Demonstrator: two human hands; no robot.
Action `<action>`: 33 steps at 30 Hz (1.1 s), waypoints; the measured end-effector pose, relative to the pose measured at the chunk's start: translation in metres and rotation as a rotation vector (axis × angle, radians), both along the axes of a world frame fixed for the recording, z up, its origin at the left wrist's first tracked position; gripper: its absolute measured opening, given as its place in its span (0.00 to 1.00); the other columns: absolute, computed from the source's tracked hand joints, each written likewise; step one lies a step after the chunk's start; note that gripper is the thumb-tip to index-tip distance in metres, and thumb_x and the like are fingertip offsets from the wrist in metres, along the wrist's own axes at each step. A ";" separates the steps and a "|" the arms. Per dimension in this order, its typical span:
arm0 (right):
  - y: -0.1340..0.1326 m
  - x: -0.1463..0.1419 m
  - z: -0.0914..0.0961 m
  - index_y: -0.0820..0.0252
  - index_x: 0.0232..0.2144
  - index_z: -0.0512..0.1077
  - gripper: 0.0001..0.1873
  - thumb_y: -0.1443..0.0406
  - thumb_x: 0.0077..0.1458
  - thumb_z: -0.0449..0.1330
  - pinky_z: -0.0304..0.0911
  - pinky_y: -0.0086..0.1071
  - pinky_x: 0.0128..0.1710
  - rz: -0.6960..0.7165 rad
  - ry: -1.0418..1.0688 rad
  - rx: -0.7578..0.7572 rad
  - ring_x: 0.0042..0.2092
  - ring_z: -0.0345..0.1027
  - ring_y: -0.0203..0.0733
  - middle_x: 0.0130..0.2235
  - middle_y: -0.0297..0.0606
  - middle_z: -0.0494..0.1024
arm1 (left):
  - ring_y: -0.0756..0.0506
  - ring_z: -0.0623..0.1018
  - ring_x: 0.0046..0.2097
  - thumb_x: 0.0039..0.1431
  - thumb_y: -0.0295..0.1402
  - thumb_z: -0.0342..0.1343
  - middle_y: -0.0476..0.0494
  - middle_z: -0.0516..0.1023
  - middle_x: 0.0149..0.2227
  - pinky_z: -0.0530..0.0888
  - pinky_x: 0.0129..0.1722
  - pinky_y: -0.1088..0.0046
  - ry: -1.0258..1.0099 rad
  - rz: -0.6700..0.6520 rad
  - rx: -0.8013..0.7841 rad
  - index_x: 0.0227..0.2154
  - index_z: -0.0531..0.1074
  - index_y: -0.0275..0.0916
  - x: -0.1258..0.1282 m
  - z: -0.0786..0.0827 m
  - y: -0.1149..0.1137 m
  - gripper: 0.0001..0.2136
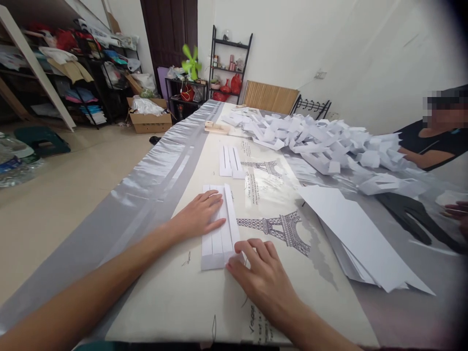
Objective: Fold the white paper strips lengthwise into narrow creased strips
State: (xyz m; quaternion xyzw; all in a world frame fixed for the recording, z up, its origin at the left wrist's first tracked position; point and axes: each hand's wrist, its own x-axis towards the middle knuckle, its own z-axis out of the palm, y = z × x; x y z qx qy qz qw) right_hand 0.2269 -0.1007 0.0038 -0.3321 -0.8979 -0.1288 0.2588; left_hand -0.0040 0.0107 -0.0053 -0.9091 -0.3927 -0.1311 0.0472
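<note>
A white sheet of paper (213, 261), cut lengthwise into several strips that stay joined near its near end, lies on the printed table cover (164, 297). My left hand (199, 214) rests flat on it with the fingers spread. At the sheet's near right corner, my right hand (265, 275) pinches the lower end of the rightmost strip (230, 214) between thumb and forefinger. That strip stands slightly raised from the others. Farther up the cover lies a similar slit paper (225, 161), touched by neither hand.
A stack of white sheets (351, 234) lies to the right. Behind it spreads a large heap of folded white papers (314, 139). A person (431, 141) sits across at the right, near dark cloth (405, 214). A small wooden piece (217, 127) lies farther back.
</note>
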 end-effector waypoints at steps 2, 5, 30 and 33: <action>-0.004 0.000 -0.002 0.63 0.35 0.73 0.09 0.77 0.61 0.56 0.54 0.39 0.37 0.024 -0.050 0.012 0.38 0.62 0.45 0.36 0.41 0.72 | 0.35 0.61 0.68 0.72 0.47 0.47 0.32 0.68 0.64 0.61 0.65 0.55 0.002 0.003 0.018 0.58 0.67 0.34 0.000 0.001 0.000 0.23; -0.010 0.001 -0.008 0.67 0.41 0.75 0.11 0.78 0.62 0.54 0.56 0.40 0.39 0.026 -0.063 0.008 0.37 0.62 0.45 0.34 0.42 0.73 | 0.34 0.62 0.66 0.70 0.45 0.50 0.32 0.67 0.63 0.63 0.63 0.53 -0.045 0.003 0.037 0.60 0.64 0.34 0.003 0.004 -0.001 0.23; -0.044 -0.007 -0.026 0.59 0.57 0.72 0.19 0.70 0.65 0.56 0.57 0.43 0.40 -0.283 -0.008 -0.023 0.44 0.67 0.53 0.50 0.47 0.78 | 0.43 0.75 0.48 0.69 0.41 0.58 0.40 0.77 0.47 0.74 0.48 0.67 -0.332 -0.584 -0.473 0.50 0.79 0.47 0.007 0.010 -0.016 0.12; -0.045 -0.005 -0.031 0.56 0.58 0.72 0.19 0.68 0.67 0.55 0.59 0.45 0.42 -0.307 -0.009 -0.024 0.46 0.68 0.54 0.55 0.47 0.76 | 0.43 0.75 0.48 0.69 0.42 0.57 0.40 0.77 0.46 0.75 0.48 0.67 -0.337 -0.578 -0.469 0.50 0.79 0.48 0.007 0.008 -0.016 0.12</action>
